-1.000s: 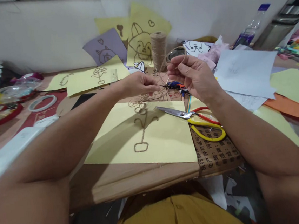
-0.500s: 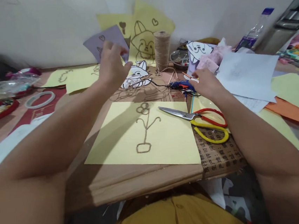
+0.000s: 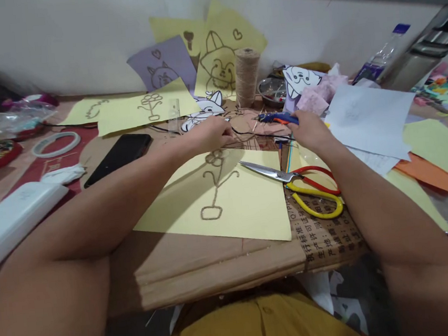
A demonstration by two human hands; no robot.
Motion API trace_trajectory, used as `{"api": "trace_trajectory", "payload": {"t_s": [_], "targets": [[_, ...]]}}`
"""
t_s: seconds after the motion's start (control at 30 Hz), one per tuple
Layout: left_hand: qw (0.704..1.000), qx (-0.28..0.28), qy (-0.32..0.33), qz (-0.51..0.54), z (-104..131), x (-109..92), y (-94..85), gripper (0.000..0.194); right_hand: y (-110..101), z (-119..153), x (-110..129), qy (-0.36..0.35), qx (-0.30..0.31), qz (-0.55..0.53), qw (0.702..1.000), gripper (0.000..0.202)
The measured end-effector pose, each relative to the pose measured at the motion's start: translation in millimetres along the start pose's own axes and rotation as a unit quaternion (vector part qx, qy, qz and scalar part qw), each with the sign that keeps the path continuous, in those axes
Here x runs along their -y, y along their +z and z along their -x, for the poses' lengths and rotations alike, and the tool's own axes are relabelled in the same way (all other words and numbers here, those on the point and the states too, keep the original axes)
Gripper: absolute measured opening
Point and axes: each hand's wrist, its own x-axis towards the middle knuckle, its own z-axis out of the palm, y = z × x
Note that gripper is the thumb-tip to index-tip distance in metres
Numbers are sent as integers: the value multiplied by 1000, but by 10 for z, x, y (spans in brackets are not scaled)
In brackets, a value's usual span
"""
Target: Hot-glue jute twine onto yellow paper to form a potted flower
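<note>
One twine flower (image 3: 215,191) nearer the body than the left hand (image 3: 217,131): pot (image 3: 211,212), stem (image 3: 214,200), leaves (image 3: 230,176) done, petals (image 3: 215,158) maybe not. Right hand (image 3: 310,128)'s gripping a blue tool (image 3: 279,117); left's curled, can't tell around what.

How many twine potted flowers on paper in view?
2: near flower, on the front sheet under the scissors; far flower, on the back sheet beyond the black phone. Others may be hidden.
</note>
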Motion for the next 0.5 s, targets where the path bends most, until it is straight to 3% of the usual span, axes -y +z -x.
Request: {"api": "trace_trajectory", "payload": {"t_s": [0.1, 0.2, 0.3, 0.4, 0.5], "targets": [[997, -77, 5, 28, -9, 9, -147, 33, -116, -46, -98, 5, -59, -19, 998, 41], [971, -120, -42, 200, -24, 8, -300, 33, -156, -70, -164, 39, -49, -4, 998, 41], [891, -146, -109, 416, -41, -39, -441, 34, -127, -67, -173, 78, -24, 12, 997, 44], [805, -170, -113, 557, -34, -110, -527, 34, -64, -63, -153, 105, -12, 14, 994, 45], [786, -178, -94, 585, 15, -176, -471, 36, -19, -58, -109, 123, -2, 18, 992, 47]]}}
